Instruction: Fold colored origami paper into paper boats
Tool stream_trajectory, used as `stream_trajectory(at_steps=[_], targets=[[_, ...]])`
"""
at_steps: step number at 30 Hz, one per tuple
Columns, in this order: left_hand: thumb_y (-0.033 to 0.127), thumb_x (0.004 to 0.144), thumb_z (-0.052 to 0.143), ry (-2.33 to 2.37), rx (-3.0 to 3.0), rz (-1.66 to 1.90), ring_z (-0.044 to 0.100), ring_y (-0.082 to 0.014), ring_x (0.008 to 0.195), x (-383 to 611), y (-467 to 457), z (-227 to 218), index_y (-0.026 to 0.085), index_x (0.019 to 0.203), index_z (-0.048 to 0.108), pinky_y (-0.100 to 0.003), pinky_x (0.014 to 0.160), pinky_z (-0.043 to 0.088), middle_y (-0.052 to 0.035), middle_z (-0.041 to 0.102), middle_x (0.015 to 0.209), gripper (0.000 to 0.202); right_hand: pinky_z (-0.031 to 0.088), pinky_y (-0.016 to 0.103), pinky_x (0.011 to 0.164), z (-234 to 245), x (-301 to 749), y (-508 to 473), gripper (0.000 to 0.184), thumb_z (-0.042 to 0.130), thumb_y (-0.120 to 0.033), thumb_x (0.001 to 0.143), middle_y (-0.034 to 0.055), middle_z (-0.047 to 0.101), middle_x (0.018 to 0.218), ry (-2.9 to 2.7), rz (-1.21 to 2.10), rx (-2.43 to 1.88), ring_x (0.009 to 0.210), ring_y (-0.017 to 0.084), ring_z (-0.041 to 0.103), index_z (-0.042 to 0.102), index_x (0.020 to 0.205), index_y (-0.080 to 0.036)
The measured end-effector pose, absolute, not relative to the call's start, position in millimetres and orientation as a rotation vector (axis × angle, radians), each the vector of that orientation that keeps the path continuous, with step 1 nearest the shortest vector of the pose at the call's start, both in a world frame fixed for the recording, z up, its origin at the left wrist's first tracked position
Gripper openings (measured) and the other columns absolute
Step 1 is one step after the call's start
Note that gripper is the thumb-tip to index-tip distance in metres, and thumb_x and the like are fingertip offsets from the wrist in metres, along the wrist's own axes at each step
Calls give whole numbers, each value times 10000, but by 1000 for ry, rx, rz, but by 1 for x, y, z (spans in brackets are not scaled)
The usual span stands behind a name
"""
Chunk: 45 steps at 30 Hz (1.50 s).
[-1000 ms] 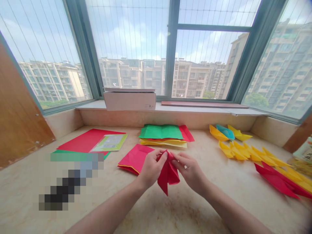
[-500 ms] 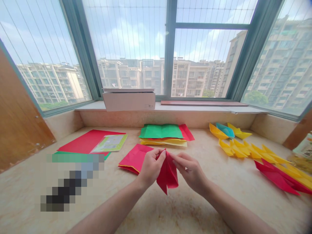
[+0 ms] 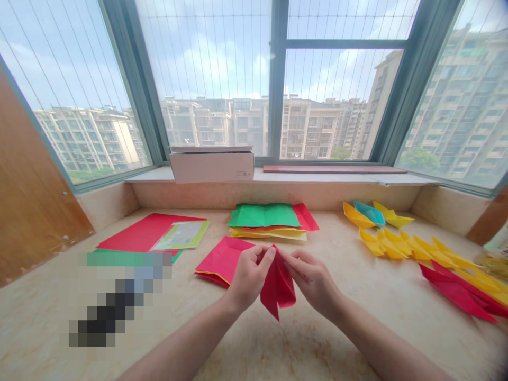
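A partly folded red sheet of paper (image 3: 279,286) hangs between my hands above the counter, its lower end split into loose points. My left hand (image 3: 252,272) pinches its upper edge between thumb and fingers. From the other side, my right hand (image 3: 311,275) is closed on the paper's right edge, thumb and fingertips together. Just behind my left hand lies a stack of folded red paper (image 3: 222,256) with a yellow edge showing beneath. Farther back are creased green paper (image 3: 265,215) and yellow sheets (image 3: 270,233).
Folded yellow paper boats (image 3: 397,244), a blue one (image 3: 369,213) and red ones (image 3: 460,291) stand at the right. On the left lie red sheets (image 3: 138,233) and a yellow-green packet (image 3: 184,235). A pixelated patch covers something near them. A white box (image 3: 212,166) rests on the windowsill.
The whole view has shifted slightly. Both hands still hold the red paper, whose folds have spread a little wider at the bottom.
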<state>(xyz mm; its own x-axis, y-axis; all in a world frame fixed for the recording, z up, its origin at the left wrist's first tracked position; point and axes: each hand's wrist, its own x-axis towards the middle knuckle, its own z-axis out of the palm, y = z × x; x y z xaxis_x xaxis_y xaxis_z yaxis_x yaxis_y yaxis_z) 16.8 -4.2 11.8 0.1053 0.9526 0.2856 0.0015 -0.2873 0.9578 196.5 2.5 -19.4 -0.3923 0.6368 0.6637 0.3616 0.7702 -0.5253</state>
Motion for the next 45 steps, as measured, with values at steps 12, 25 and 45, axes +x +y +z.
stream_trajectory(at_steps=[12, 25, 45], targets=[[471, 851, 640, 995, 1408, 1353, 618, -161, 683, 16, 1, 6, 133, 843, 688, -239, 636, 491, -57, 711, 810, 341, 569, 300, 749, -24, 197, 4, 416, 438, -245, 1007, 62, 669, 971, -2076, 294, -730, 801, 161, 655, 522, 1410, -305], [468, 843, 644, 988, 1383, 1346, 632, -162, 669, 18, -2, 9, 130, 814, 687, -244, 630, 497, -55, 713, 781, 341, 562, 298, 758, -13, 199, 1, 449, 420, -204, 1003, 78, 687, 1043, -2182, 237, -723, 835, 180, 665, 495, 1431, -318], [424, 868, 638, 1026, 1469, 1312, 693, -201, 748, 18, -4, 12, 114, 871, 698, -275, 690, 541, -65, 743, 788, 316, 562, 321, 763, -24, 199, 6, 379, 462, -226, 993, 76, 617, 1029, -1997, 327, -729, 848, 184, 645, 607, 1329, -326]])
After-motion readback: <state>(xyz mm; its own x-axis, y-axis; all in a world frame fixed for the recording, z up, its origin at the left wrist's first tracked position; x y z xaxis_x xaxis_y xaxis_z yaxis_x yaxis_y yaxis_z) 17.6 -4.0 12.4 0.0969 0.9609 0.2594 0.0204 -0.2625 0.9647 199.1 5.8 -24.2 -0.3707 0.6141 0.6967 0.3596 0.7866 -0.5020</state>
